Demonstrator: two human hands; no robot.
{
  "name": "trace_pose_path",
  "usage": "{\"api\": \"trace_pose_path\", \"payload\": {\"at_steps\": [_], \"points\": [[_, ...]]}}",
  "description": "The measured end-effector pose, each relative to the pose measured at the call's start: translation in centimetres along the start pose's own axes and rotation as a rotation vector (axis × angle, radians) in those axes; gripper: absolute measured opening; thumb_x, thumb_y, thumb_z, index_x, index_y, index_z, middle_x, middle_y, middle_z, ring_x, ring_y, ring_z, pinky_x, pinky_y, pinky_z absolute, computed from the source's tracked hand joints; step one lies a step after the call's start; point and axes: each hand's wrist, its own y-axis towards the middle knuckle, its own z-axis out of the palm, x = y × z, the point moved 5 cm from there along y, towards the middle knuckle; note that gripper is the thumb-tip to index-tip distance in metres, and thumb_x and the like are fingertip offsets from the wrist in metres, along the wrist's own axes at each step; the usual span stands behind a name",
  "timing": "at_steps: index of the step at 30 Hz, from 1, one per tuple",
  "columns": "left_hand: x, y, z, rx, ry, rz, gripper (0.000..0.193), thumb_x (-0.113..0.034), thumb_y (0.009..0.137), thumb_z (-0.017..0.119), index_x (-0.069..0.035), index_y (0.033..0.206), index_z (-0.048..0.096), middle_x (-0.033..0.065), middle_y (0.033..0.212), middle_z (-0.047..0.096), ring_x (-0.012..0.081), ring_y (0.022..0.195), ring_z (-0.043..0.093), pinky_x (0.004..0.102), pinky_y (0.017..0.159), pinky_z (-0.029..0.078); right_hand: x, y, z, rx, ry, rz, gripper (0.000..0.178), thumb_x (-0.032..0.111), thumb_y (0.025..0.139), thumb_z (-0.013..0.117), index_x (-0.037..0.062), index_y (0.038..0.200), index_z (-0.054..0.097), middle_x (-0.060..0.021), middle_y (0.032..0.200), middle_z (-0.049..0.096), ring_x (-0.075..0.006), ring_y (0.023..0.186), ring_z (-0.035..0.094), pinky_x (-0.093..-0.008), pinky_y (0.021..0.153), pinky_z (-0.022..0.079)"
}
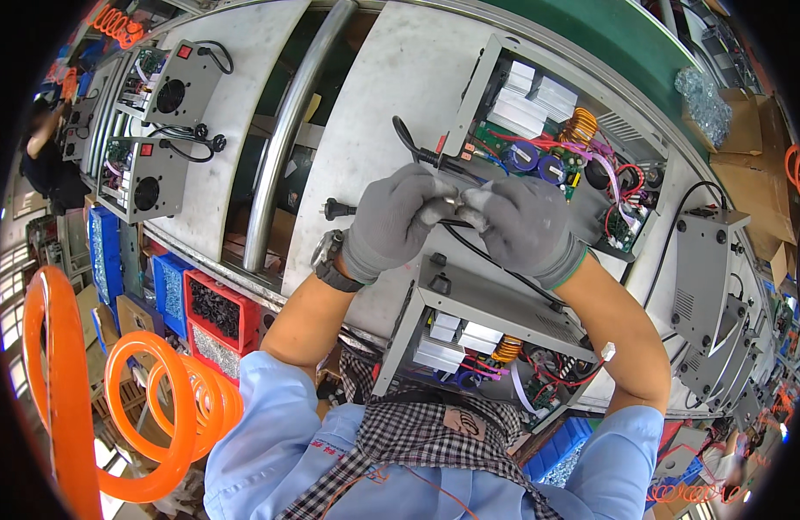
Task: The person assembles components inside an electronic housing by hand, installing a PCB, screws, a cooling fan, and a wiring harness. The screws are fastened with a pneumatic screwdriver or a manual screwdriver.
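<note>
My left hand [390, 221] and my right hand [528, 227], both in grey gloves, meet fingertip to fingertip. Each is closed in a pinch; a small pale bit shows between them, too small to name. They are over the near side of an open grey metal case [472, 108], whose circuit board, silver heat sinks [552, 97] and copper coil [578, 126] lie exposed. A black power cord [495, 258] runs beneath my hands, and a black plug [338, 209] lies beside my left wrist. Closer to me stands a second open case [504, 321] with similar parts.
Two grey units with fans [146, 192] stand at the left, past a metal roller [292, 130]. Red and blue bins [216, 316] of small parts line the near left edge. An orange coiled hose [149, 416] hangs lower left. Grey covers [703, 277] stand at the right.
</note>
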Motion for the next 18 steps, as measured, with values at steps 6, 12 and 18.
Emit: {"api": "trace_pose_path", "payload": {"at_steps": [6, 12, 18], "points": [[1.2, -0.5, 1.1, -0.053, -0.288, -0.727, 0.020, -0.020, 0.091, 0.064, -0.001, 0.089, 0.064, 0.0089, 0.068, 0.059, 0.0144, 0.059, 0.055, 0.0290, 0.053, 0.044, 0.4, 0.7, 0.1, 0.055, -0.262, -0.093, 0.014, 0.018, 0.072, 0.068, 0.0101, 0.082, 0.063, -0.0076, 0.077, 0.062, -0.0215, 0.057, 0.060, -0.0342, 0.047, 0.046], [2.2, 0.0, -0.7, -0.144, 0.072, -0.494, 0.028, -0.010, 0.085, 0.071, 0.004, 0.105, 0.059, 0.0088, 0.084, 0.064, 0.0097, 0.069, 0.062, 0.0226, 0.062, 0.050, -1.6, 0.3, 0.0, 0.087, -0.302, 0.054, 0.022, 0.014, 0.069, 0.070, 0.0095, 0.089, 0.066, -0.0062, 0.072, 0.055, -0.0242, 0.058, 0.057, -0.0362, 0.050, 0.045], [0.6, 1.7, 0.4, -0.150, 0.193, -0.216, 0.044, -0.003, 0.079, 0.068, 0.002, 0.121, 0.056, 0.0145, 0.102, 0.060, 0.0169, 0.063, 0.060, 0.0268, 0.057, 0.050, -2.0, -0.1, -0.1, 0.029, -0.329, 0.121, 0.012, 0.019, 0.073, 0.068, 0.0125, 0.082, 0.064, -0.0045, 0.070, 0.055, -0.0231, 0.056, 0.058, -0.0349, 0.050, 0.045]]}}
